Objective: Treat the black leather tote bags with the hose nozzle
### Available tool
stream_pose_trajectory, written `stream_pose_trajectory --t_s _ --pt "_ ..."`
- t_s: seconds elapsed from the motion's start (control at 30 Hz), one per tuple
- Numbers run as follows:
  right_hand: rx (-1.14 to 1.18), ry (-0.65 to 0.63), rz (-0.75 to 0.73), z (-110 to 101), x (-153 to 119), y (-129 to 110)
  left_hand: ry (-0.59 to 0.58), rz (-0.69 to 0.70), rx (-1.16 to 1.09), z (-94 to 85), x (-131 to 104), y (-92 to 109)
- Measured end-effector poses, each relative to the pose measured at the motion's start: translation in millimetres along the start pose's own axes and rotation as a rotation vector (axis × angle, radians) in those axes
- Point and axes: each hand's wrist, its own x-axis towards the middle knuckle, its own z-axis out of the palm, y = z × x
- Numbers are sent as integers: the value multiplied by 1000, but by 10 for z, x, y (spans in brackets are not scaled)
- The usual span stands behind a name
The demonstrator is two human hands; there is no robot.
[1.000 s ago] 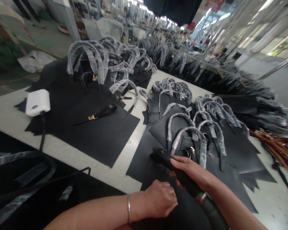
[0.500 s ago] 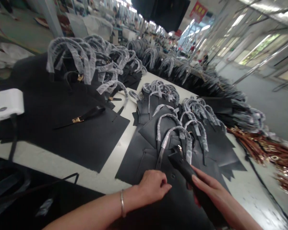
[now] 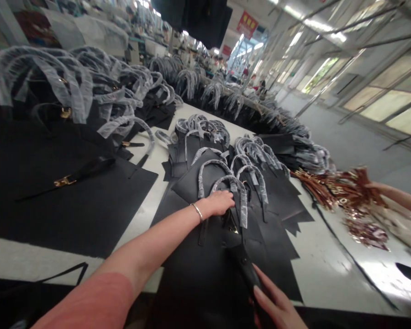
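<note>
My left hand [image 3: 221, 202], with a bracelet at the wrist, reaches over a black bag panel [image 3: 205, 269]. Its fingers are curled closed beside a plastic-wrapped bag handle [image 3: 241, 192], and what they pinch is hidden. Just below the fingers a small gold-coloured fitting [image 3: 233, 229] glints among dark straps. My right hand [image 3: 274, 301] is wrapped round a black hand-held tool [image 3: 241, 261], whose wide end points up toward the handle over the panel. The tool's exact kind cannot be told.
More black panels with wrapped handles [image 3: 205, 125] lie behind. At left, a black strap with a gold buckle [image 3: 64, 181] rests on a large panel. Brown straps [image 3: 352, 187] are piled at right, where another person's arm [image 3: 397, 197] reaches in. A black cord [image 3: 349, 249] crosses the white table.
My left hand has moved forward to the handle. The right hand's tool sits lower and nearer me. The view has swung right, bringing another person's arm into sight.
</note>
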Motion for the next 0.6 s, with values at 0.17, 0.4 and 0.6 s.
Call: stream_pose_trajectory --t_s 0.17,0.4,0.6 --pt "13 38 -49 5 21 98 20 -26 9 -11 -82 -6" --pt "-28 12 -77 17 53 96 44 -393 -236 -72 -278 47" --pt "-85 -10 -68 21 45 -20 16 -384 -210 16 -224 146"
